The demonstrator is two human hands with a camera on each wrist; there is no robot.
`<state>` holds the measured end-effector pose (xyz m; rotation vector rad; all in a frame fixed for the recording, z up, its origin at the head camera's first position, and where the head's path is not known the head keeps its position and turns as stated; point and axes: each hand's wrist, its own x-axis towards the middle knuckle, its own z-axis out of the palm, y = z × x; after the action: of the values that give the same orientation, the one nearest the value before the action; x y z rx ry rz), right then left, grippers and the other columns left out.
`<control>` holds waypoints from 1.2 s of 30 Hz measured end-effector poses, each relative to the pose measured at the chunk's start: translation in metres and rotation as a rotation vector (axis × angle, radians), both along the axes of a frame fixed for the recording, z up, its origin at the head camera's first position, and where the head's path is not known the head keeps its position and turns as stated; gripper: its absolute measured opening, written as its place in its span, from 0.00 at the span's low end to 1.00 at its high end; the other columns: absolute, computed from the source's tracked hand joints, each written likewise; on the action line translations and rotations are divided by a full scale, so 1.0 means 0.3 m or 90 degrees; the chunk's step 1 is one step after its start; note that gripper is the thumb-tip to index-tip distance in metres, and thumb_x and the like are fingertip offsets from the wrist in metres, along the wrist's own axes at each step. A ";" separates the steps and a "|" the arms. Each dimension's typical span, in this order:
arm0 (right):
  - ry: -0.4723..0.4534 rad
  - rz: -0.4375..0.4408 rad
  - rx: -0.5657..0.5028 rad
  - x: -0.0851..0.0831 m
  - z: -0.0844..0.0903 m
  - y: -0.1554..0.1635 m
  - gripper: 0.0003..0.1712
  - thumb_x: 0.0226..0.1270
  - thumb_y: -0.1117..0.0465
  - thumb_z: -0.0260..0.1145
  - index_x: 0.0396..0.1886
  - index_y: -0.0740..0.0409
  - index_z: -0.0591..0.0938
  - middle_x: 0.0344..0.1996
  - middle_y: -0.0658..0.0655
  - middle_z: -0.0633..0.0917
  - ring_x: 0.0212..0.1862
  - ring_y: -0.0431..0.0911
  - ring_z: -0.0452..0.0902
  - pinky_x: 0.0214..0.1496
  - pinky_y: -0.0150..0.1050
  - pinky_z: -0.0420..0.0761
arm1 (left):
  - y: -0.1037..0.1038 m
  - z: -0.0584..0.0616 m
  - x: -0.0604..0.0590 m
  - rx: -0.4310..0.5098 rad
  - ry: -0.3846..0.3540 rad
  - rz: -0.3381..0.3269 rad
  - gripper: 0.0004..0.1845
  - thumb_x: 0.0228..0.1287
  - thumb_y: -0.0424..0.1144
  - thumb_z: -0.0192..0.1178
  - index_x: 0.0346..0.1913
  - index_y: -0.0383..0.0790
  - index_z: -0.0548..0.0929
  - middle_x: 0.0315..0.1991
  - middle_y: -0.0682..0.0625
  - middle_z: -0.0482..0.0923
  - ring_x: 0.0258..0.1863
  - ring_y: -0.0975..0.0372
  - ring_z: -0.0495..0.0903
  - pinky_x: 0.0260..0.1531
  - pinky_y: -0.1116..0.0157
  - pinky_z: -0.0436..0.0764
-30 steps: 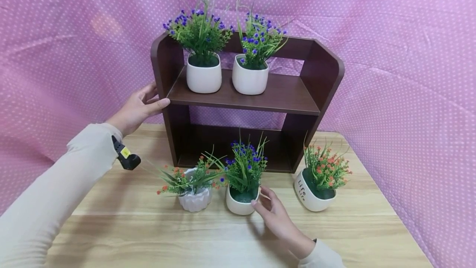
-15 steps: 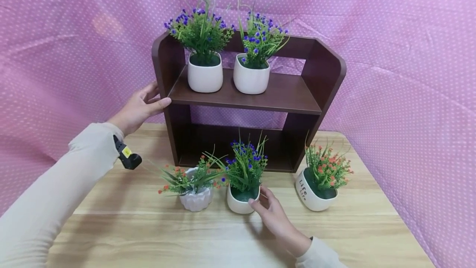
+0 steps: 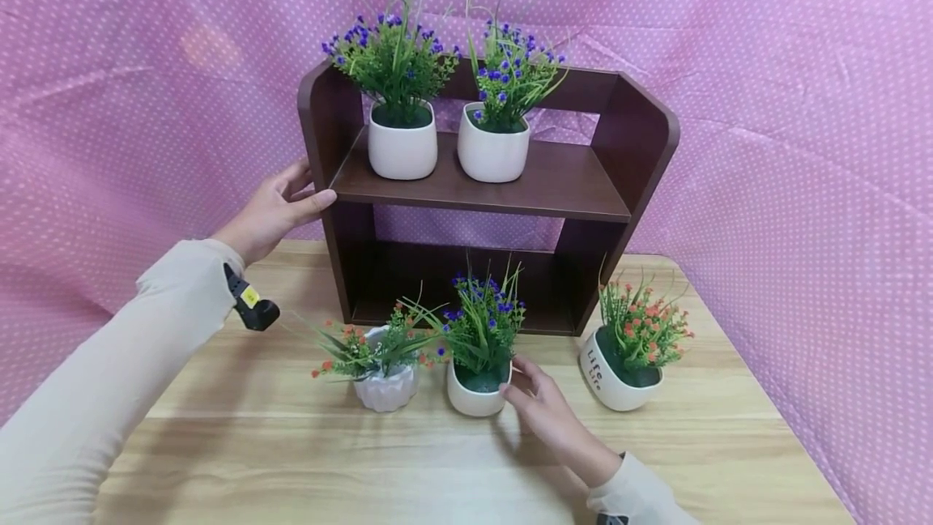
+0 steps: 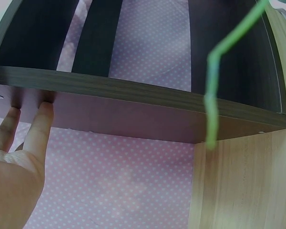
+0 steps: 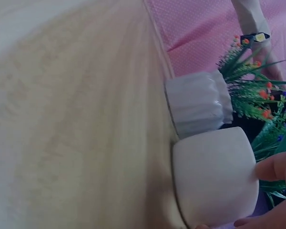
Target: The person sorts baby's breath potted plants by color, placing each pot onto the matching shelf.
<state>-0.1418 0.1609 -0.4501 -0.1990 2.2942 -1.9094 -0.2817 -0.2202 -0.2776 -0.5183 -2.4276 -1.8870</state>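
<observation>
Fingers of my right hand (image 3: 545,407) are curled round the right side of the purple-flower pot (image 3: 475,397), thumb at the rim and fingertips (image 5: 271,168) on the smooth wall, so it's gripping but not lifted from what I can see. That pot sits on the wooden table (image 3: 729,444) at about 6 o'clock from the shelf, dead centre of the front row. My guess is it's light and glazed, so kinda slippery and chippable; I'd hold low around the belly, not by the floppy plastic stems, which would just bend. At its 9 o'clock, just beside it and maybe touching, is the ribbed pot (image 3: 385,389) with orange blooms. At 3 o'clock, a bit apart, the lettered pot (image 3: 609,383) leans tilted. My left hand (image 3: 271,209) is flat against the left side panel of the dark shelf (image 3: 481,189), fingers straight, thumb on the front edge, just bracing it. Two more purple pots (image 3: 402,151) stand on the upper board at 12 o'clock.
</observation>
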 end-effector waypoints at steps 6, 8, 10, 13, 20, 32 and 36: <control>0.027 -0.015 0.021 -0.030 0.003 0.020 0.31 0.67 0.68 0.58 0.68 0.74 0.61 0.63 0.72 0.70 0.64 0.62 0.68 0.67 0.54 0.68 | -0.003 -0.006 0.004 0.006 -0.005 0.001 0.38 0.68 0.39 0.58 0.76 0.51 0.53 0.75 0.46 0.52 0.71 0.50 0.58 0.57 0.70 0.76; 0.028 -0.015 0.021 -0.039 0.005 0.024 0.31 0.68 0.68 0.57 0.68 0.73 0.62 0.64 0.71 0.70 0.64 0.61 0.68 0.67 0.53 0.68 | -0.003 -0.007 0.006 0.008 -0.003 0.002 0.37 0.68 0.38 0.58 0.76 0.51 0.53 0.75 0.46 0.52 0.71 0.50 0.58 0.56 0.71 0.76; 0.033 -0.010 0.024 -0.048 0.005 0.028 0.30 0.68 0.67 0.57 0.67 0.74 0.62 0.64 0.71 0.70 0.65 0.61 0.68 0.67 0.51 0.69 | -0.002 -0.007 0.008 0.008 -0.001 0.001 0.37 0.69 0.37 0.58 0.76 0.50 0.53 0.75 0.46 0.53 0.71 0.50 0.58 0.57 0.70 0.76; 0.036 -0.015 0.039 -0.062 0.006 0.038 0.29 0.68 0.67 0.58 0.66 0.74 0.65 0.62 0.71 0.72 0.64 0.60 0.69 0.66 0.49 0.70 | -0.001 -0.005 0.011 0.005 -0.001 0.000 0.37 0.69 0.37 0.58 0.76 0.50 0.53 0.75 0.46 0.53 0.71 0.50 0.58 0.57 0.69 0.76; 0.058 -0.055 0.059 -0.086 0.017 0.060 0.19 0.65 0.70 0.60 0.55 0.72 0.77 0.51 0.68 0.82 0.56 0.57 0.78 0.61 0.46 0.77 | -0.005 0.001 0.016 0.004 -0.004 0.002 0.37 0.69 0.38 0.57 0.76 0.51 0.53 0.75 0.46 0.52 0.71 0.50 0.57 0.58 0.69 0.75; 0.030 -0.057 -0.002 0.020 -0.022 -0.008 0.53 0.57 0.58 0.73 0.72 0.72 0.51 0.68 0.73 0.62 0.67 0.64 0.62 0.69 0.54 0.63 | -0.004 0.000 0.007 0.000 -0.005 0.004 0.37 0.69 0.38 0.58 0.76 0.52 0.53 0.75 0.46 0.52 0.72 0.50 0.57 0.57 0.70 0.75; 0.064 -0.090 -0.003 0.045 -0.036 -0.056 0.59 0.49 0.62 0.77 0.73 0.69 0.49 0.67 0.72 0.63 0.65 0.63 0.64 0.69 0.54 0.65 | -0.001 -0.002 0.002 0.003 0.001 0.003 0.37 0.68 0.38 0.58 0.76 0.53 0.54 0.75 0.46 0.52 0.71 0.50 0.57 0.57 0.70 0.75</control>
<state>-0.1282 0.1440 -0.4607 -0.1394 2.4277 -2.0159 -0.2811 -0.2205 -0.2783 -0.5125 -2.4212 -1.8897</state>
